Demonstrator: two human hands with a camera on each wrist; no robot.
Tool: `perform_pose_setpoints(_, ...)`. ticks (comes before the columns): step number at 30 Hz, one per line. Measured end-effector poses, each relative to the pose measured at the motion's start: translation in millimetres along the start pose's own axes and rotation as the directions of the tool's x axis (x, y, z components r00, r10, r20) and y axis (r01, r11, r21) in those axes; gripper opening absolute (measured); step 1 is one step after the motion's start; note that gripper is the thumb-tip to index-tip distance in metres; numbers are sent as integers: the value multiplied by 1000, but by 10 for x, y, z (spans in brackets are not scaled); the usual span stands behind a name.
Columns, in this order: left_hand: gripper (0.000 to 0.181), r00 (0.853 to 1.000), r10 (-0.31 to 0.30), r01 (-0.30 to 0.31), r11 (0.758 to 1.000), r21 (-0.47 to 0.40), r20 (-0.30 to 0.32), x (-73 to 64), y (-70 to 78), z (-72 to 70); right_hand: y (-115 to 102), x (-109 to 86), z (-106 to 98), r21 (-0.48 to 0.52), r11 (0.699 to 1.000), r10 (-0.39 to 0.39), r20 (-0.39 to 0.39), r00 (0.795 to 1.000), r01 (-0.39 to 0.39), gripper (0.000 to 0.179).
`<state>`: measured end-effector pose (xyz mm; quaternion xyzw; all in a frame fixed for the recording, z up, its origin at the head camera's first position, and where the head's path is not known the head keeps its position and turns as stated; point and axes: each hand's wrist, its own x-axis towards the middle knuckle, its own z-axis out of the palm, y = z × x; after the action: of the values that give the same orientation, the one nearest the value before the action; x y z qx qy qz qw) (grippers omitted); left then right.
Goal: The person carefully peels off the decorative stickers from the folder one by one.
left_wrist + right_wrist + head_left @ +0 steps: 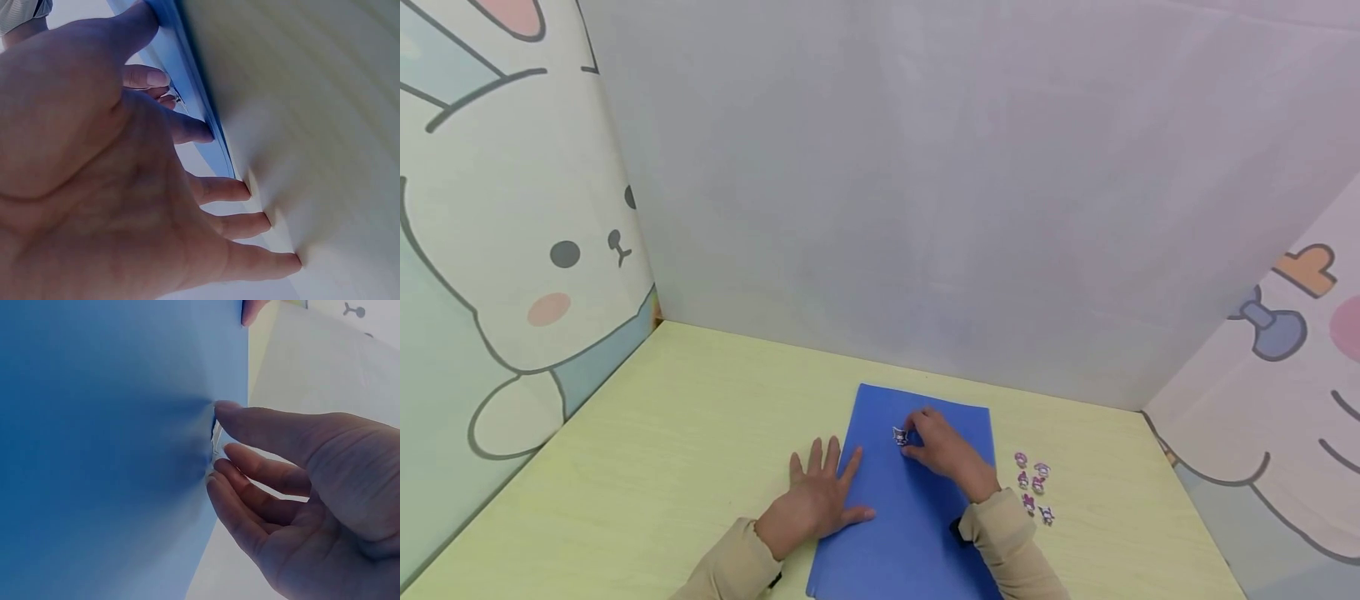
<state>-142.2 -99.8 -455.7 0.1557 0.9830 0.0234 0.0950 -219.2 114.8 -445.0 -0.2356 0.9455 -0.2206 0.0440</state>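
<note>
Blue folder (pixel 887 537), left hand (pixel 811 507) splayed wide over its left edge, likely bracing it; on the far half, right hand (pixel 946 448) pinches a cartoon-character sticker (pixel 899 437) edgewise, presumably keeping its face visible!

Looks like a small screened-off booth around a table (pixel 722 392). Head view: pale yellow tabletop at 6 o'clock. Backdrop (pixel 910 208) at 12, plain, faintly creased, along the table's far edge. Left panel (pixel 430 358) at 9-10, big cartoon rabbit (pixel 512 225). Right panel (pixel 1232 533) at 4, white cartoon figure (pixel 1292 417). Childlike decor; building type can't be told.
</note>
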Motion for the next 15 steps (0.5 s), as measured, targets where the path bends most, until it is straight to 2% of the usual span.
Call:
perform_pose_setpoints(8, 88, 1000, 0, 0, 1000, 8, -2, 9, -7, 10, -1, 19, 15, 42, 999, -5, 8, 1000, 4, 29)
perform_pose_setpoints(15, 88, 1000, -1, 1, 1000, 15, 8, -2, -6, 2, 1, 43, 18, 30, 1000, 3, -25, 1000, -2, 21)
